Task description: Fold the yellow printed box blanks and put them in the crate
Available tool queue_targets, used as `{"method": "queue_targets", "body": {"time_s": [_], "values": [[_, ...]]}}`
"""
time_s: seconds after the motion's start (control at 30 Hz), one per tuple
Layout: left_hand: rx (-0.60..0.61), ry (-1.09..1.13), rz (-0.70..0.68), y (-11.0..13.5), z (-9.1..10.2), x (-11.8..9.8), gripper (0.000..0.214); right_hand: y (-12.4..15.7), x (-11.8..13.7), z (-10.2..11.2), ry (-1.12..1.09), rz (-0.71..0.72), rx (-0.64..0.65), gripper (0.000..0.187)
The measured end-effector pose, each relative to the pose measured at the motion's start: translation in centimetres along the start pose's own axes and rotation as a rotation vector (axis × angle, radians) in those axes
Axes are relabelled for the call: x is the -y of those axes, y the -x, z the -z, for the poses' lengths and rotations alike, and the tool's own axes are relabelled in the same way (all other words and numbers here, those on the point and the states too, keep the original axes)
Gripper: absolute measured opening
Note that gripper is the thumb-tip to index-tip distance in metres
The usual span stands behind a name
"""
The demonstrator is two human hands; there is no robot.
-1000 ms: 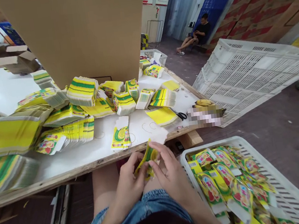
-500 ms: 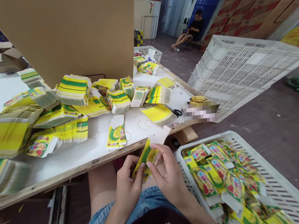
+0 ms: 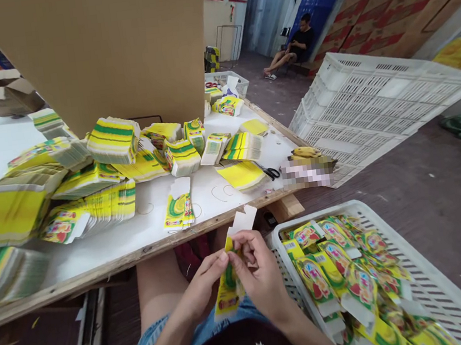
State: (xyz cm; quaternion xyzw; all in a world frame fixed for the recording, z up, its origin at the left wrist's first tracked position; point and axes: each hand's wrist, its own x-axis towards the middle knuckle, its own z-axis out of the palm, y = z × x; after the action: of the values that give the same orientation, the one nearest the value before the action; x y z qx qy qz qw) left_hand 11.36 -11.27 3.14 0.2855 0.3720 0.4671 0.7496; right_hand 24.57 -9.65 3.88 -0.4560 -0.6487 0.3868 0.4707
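Note:
Over my lap I hold a small yellow and green printed carton [image 3: 228,297], with its white flaps sticking up past my fingers. My left hand [image 3: 206,282] is closed on the carton's left edge, thumb and fingertips near its upper part. On the other side my right hand [image 3: 256,270] grips the carton, its thumb on the front and its fingers curled behind the top; they hide part of it. In front of my hands, a few flat cartons [image 3: 178,206] lie near the table's edge.
Bundles of flat cartons [image 3: 113,139] cover the table [image 3: 150,204]. Black scissors [image 3: 271,173] and bananas [image 3: 306,153] lie at its right. A white basket [image 3: 358,207] of cartons stands at my right, stacked white crates [image 3: 355,95] behind it. A person [image 3: 300,41] sits farther back.
The carton has turned more upright and come slightly closer to me. My left hand has shifted up and right along its edge, nearer my right thumb.

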Motion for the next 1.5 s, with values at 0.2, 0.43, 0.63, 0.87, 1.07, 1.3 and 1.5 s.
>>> {"method": "queue_targets", "body": {"time_s": [0.2, 0.43, 0.63, 0.87, 1.07, 1.3, 1.5], "values": [[0.006, 0.127, -0.002, -0.8, 0.4, 0.5, 0.036, 0.4, -0.2, -0.3, -0.069, -0.009, -0.075, 0.015], [-0.247, -0.01, -0.166, -1.8, 1.2, 1.6, 0.041, 0.1, -1.5, 0.3, 0.077, -0.117, 0.027, 0.017], [-0.217, -0.233, -0.318, -1.1, 1.0, 0.7, 0.058, -0.2, -1.8, 0.9, -0.04, -0.188, -0.012, 0.023], [0.052, -0.22, -0.22, -0.3, 1.7, -0.7, 0.041, -1.1, -1.3, 2.9, -0.114, -0.124, 0.221, 0.021], [0.122, -0.137, -0.172, 0.0, 1.4, -0.2, 0.051, -1.4, -1.3, 3.4, 0.021, 0.002, 0.159, 0.026], [0.068, -0.228, -0.173, -0.5, 1.9, -0.1, 0.047, -1.3, -1.7, 3.7, -0.055, -0.03, 0.042, 0.026], [-0.058, -0.381, -0.241, -0.8, 2.1, 1.1, 0.042, -1.8, -0.8, 4.0, 0.077, -0.262, 0.314, 0.035]]}}
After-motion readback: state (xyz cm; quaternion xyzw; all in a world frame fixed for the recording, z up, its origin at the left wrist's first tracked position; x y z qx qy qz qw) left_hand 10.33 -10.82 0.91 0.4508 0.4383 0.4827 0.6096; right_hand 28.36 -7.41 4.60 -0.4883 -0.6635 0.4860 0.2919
